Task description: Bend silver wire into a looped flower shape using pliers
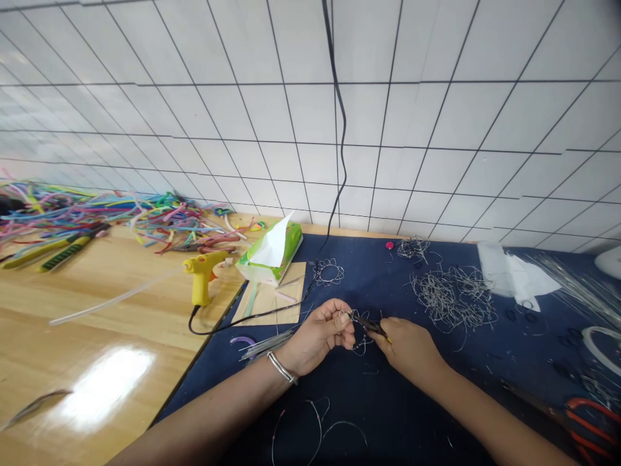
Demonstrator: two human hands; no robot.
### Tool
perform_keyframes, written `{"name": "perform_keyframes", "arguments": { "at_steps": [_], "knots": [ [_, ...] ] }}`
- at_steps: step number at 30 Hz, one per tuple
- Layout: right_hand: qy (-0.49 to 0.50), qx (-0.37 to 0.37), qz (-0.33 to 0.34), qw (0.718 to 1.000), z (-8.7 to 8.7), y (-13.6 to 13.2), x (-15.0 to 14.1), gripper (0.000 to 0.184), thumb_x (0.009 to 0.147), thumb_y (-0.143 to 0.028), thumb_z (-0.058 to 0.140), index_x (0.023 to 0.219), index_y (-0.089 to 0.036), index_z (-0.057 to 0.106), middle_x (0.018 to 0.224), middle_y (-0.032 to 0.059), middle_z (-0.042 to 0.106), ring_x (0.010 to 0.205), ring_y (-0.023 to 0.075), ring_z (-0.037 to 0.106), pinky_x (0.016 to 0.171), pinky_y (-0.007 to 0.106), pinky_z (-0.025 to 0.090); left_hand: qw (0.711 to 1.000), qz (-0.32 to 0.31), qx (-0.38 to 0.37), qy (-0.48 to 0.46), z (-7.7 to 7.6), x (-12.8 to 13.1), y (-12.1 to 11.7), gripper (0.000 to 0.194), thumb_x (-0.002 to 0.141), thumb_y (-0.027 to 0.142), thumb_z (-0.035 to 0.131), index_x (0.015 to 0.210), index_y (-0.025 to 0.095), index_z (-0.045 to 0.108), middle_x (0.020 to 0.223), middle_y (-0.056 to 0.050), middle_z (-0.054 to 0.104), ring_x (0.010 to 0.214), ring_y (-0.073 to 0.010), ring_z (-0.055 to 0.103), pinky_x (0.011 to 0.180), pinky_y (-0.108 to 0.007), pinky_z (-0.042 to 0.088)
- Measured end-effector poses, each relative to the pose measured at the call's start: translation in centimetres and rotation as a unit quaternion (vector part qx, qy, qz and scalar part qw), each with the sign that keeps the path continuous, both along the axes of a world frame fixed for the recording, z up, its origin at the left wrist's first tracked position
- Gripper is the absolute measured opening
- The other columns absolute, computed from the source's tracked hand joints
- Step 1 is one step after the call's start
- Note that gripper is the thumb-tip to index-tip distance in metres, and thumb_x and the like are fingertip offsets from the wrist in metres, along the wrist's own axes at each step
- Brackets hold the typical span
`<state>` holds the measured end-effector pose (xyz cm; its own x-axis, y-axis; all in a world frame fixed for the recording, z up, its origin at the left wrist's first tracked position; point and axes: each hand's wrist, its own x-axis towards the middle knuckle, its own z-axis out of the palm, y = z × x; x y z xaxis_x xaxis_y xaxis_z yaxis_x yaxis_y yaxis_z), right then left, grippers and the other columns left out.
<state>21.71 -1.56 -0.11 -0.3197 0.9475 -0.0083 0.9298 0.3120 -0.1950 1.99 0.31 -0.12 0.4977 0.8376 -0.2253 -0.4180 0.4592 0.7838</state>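
Note:
Over the dark blue mat (398,401), my left hand (326,333) pinches a looped piece of thin silvery wire (359,343) between thumb and fingers. My right hand (410,346) is closed around a pair of pliers (372,325) with dark jaws and a bit of yellow on the handle. The jaws point left and meet the wire close to my left fingertips; whether they are clamped on it I cannot make out. Behind my hands lies a flower-shaped wire ring (328,272). Loose curved wire (320,424) rests nearer to me.
Left on the wooden table (121,298) are a yellow glue gun (201,275), a green tissue box (272,259) and colourful pipe cleaners (160,217). Tangled wire (453,294) and red-handled scissors (589,421) lie right. A black cord (343,149) hangs along the tiled wall.

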Motion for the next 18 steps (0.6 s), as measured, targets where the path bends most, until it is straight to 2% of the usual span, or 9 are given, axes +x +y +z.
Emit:
{"name": "perform_keyframes", "arguments": {
  "at_steps": [7,13,18],
  "knots": [
    [-0.005,-0.056,-0.002,0.998,0.3,0.0,0.1,0.034,0.087,-0.044,0.033,0.074,-0.02,0.055,0.071,0.0002,0.06,0.061,0.0123,0.055,0.051,0.023,0.03,1.0,0.012,-0.006,-0.005,-0.2,0.3,-0.3,0.014,0.08,0.026,0.056,0.085,0.016,0.048,0.068,0.001,0.056,0.056,-0.0103,0.057,0.058,-0.025,0.046],
    [-0.008,-0.111,0.016,0.994,1.1,0.2,0.5,0.039,0.086,-0.047,0.032,0.071,-0.02,0.055,0.067,0.0014,0.06,0.057,0.0119,0.054,0.048,0.022,0.026,0.995,0.031,0.062,0.067,0.4,0.6,-0.7,0.016,0.079,0.026,0.057,0.086,0.016,0.046,0.068,0.0,0.058,0.058,-0.012,0.06,0.059,-0.026,0.046],
    [0.005,-0.119,0.019,0.993,1.4,0.3,0.6,0.041,0.086,-0.048,0.031,0.069,-0.02,0.054,0.064,0.001,0.06,0.055,0.0106,0.053,0.047,0.022,0.025,0.986,0.052,0.106,0.115,0.5,0.7,-0.8,0.018,0.078,0.028,0.057,0.084,0.015,0.047,0.067,0.0,0.059,0.059,-0.0123,0.061,0.061,-0.028,0.047]
  ]
}}
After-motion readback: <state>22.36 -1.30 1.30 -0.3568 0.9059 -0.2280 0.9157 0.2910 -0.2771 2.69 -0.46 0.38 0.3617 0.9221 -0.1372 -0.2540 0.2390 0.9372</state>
